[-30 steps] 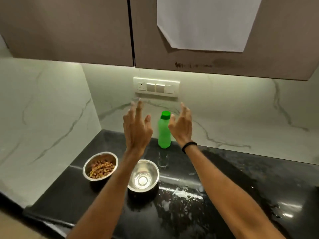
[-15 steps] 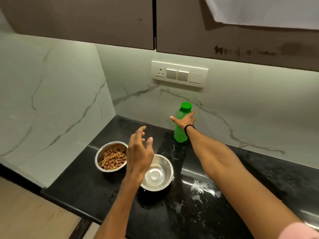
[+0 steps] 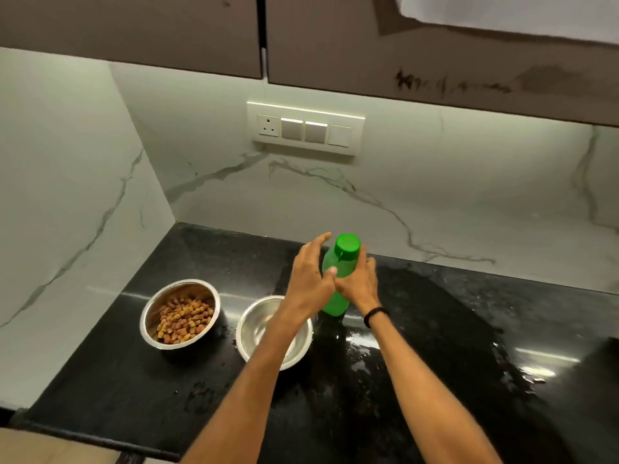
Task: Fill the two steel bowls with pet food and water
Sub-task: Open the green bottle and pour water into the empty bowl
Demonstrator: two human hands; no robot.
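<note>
Steel bowl (image 3: 152, 339), left, holds kibble (image 3: 182, 318): food done. Beside it, second steel bowl (image 3: 256, 329) appears unfilled. Just behind it, right hand (image 3: 358, 284) grips upright green bottle (image 3: 335, 303); left hand (image 3: 308, 279), fingers straight, nears its cap (image 3: 348, 245). Uncapping and pouring remain.

A green bottle (image 3: 330, 262), cap (image 3: 347, 244) on, is seen roughly upright above the black counter (image 3: 134, 380), gripped round its body by the right hand (image 3: 358, 283), on whose wrist a black band (image 3: 375, 315) is worn. The left hand (image 3: 310, 279) is held against the bottle's left side, fingers straight. The left bowl (image 3: 147, 316) is filled with brown kibble (image 3: 182, 321); the right bowl (image 3: 242, 333), just beside it, is partly hidden by the left forearm. Water (image 3: 365, 353) is spread over the counter near the bottle.
</note>
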